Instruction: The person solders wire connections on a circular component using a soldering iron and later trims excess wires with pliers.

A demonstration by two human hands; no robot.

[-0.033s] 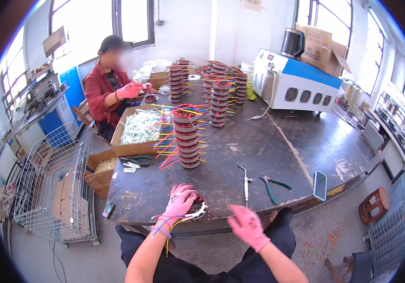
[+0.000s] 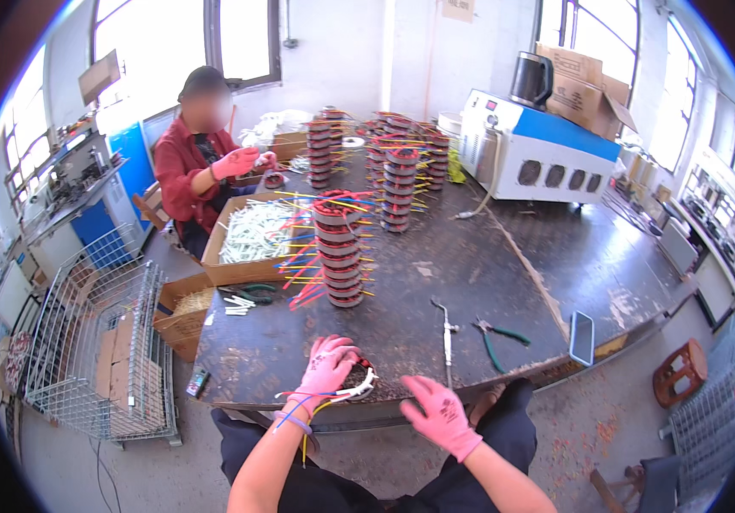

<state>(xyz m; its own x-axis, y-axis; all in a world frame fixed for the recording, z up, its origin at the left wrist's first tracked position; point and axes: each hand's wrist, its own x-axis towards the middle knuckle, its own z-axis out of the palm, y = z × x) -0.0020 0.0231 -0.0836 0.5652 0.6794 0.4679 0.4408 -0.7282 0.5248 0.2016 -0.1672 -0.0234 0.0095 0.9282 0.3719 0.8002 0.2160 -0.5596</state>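
At the near edge of the table lies a wound motor stator [image 2: 362,382], a dark ring with red inside, white sleeving and loose blue, yellow, red and white wires. My pink-gloved left hand [image 2: 330,363] is closed over its left side, partly hiding it; the wires trail across that wrist. My right hand [image 2: 441,415], also in a pink glove, hovers just right of the ring by the table edge, fingers apart and holding nothing. Beyond the left hand rises a stack of similar stators [image 2: 341,265], red, yellow and blue leads sticking out sideways.
Right of the stack lie a thin torch-like tool [image 2: 448,342], green-handled pliers [image 2: 501,336] and a phone [image 2: 581,339]. A carton of white sleeves [image 2: 252,231] stands left, near a gloved co-worker [image 2: 196,162]. More stator stacks [image 2: 399,188] and a blue-white machine [image 2: 538,150] are farther back.
My right hand has shifted left, closer to the stator, with its fingers still spread. The left hand stays on the stator. The co-worker's head has turned slightly.
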